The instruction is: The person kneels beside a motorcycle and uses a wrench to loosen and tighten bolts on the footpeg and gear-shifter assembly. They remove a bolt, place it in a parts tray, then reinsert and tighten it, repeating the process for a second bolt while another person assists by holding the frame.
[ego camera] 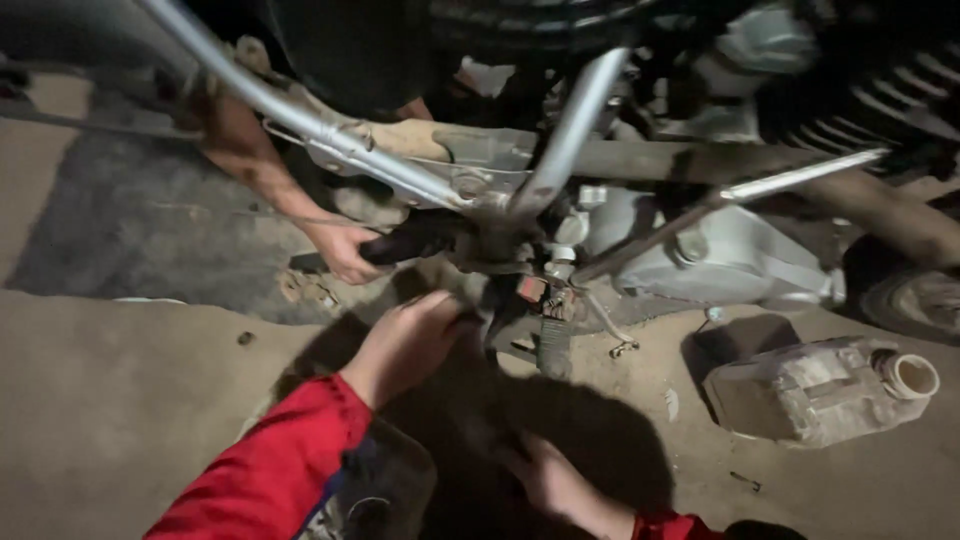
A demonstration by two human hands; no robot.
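Note:
A motorcycle stands over dirt ground, seen from above, with silver frame tubes [330,130] meeting at a joint above a grey engine case [720,260]. My left hand [405,342], in a red sleeve, reaches under that joint, its fingers curled on a dark part [478,300] beside a small red piece [530,288]. My right hand [550,482] lies low in deep shadow near the ground, below a black ribbed footpeg [553,345]; its fingers are hard to make out. Another person's hand [345,250] grips a black rod [415,240] from the far side.
A dirty translucent plastic jug [820,390] lies on its side at the right, mouth open. A tyre [915,300] shows at the right edge. A thin metal lever [610,325] hangs beside the footpeg. A dark container [385,490] sits by my left forearm.

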